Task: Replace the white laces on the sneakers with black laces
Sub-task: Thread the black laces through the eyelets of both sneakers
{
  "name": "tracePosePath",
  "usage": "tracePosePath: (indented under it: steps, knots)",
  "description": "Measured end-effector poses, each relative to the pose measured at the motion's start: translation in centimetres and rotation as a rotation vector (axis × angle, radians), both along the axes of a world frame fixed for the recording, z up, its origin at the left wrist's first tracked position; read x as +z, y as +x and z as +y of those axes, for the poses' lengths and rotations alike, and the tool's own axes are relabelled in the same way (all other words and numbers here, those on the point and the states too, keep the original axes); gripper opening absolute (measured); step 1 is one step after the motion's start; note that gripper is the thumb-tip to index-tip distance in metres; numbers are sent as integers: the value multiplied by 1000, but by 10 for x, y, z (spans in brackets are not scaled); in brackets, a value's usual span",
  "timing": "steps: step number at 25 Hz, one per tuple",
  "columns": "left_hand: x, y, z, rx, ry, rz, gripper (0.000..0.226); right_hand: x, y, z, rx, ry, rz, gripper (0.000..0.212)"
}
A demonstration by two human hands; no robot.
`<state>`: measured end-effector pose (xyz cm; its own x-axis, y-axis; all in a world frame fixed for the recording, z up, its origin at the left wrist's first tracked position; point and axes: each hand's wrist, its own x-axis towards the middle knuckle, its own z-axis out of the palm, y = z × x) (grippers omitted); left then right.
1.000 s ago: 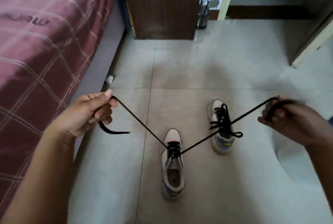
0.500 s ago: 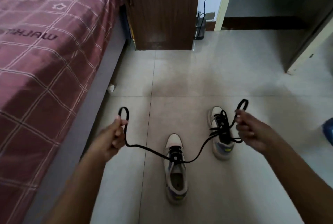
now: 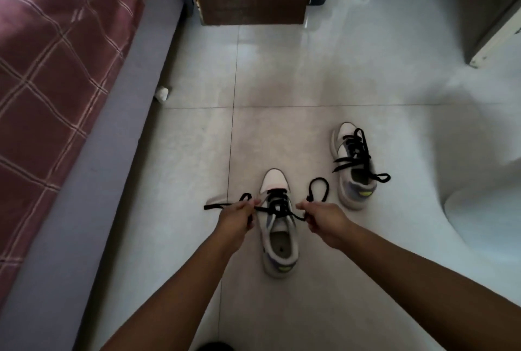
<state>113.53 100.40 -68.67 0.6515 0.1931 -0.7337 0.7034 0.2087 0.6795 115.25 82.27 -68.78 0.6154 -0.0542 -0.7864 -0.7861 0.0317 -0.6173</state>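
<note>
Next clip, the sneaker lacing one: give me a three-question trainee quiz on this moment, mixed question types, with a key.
1. True or false: the left hand and the right hand each grip an end of the black flat shoelace threaded through the near white low-top sneaker.
2. The far white sneaker with grey heel is: A) bare of laces, B) laced in black, C) laced in white.
3. Fill in: the maroon checked bedcover lies to the person's ____.

Key: 1 true; 2 B; 3 left.
</note>
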Motion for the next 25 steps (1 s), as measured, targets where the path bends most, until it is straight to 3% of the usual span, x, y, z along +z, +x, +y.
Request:
tracePosePath:
  steps: [3, 8, 12, 19, 25]
  knots:
    - [-3, 1, -2, 146, -35, -55, 12, 5, 3, -1, -61, 113, -56, 8]
    - [-14, -9, 1, 213, -40, -78, 7, 2, -3, -2, 17, 41, -122, 20]
    - [-16, -15, -7, 159, -12, -96, 8, -2, -6, -4, 122, -111, -146, 19]
    - [-19, -18, -3, -54, 127, -117, 7, -9, -8, -4, 171, -145, -182, 11]
    - [-17, -15, 5, -254, 257, -205, 9, -19, -20, 2, 257, -318, -267, 28]
